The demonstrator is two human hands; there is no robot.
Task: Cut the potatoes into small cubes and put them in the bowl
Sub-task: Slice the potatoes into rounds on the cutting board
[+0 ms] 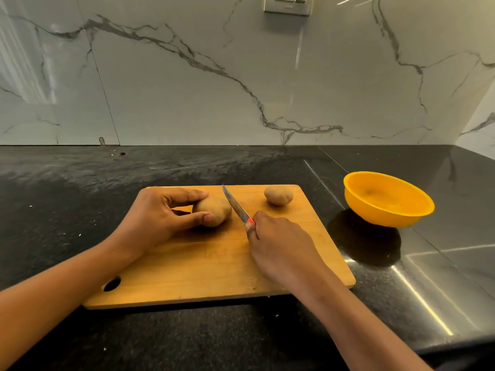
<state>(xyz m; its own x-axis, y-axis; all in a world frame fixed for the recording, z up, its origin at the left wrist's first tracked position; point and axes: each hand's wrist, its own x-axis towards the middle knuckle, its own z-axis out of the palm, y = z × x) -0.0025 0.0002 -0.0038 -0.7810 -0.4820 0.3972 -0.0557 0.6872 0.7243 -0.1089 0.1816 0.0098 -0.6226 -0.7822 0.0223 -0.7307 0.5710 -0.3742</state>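
A whole brown potato (214, 210) lies on the wooden cutting board (203, 266). My left hand (158, 218) holds it between thumb and fingers. My right hand (278, 245) grips a knife (235, 206) by its red handle, mostly hidden in the fist. The blade points up and left and lies just to the right of the held potato. A second, smaller whole potato (278, 195) rests near the board's far right corner. An orange bowl (385, 198) stands on the counter to the right of the board and looks empty.
The board lies on a dark stone counter (80, 188) with a marble wall (241, 76) behind it. A power socket (288, 5) is on the wall at the top. The counter's front edge runs along the lower right.
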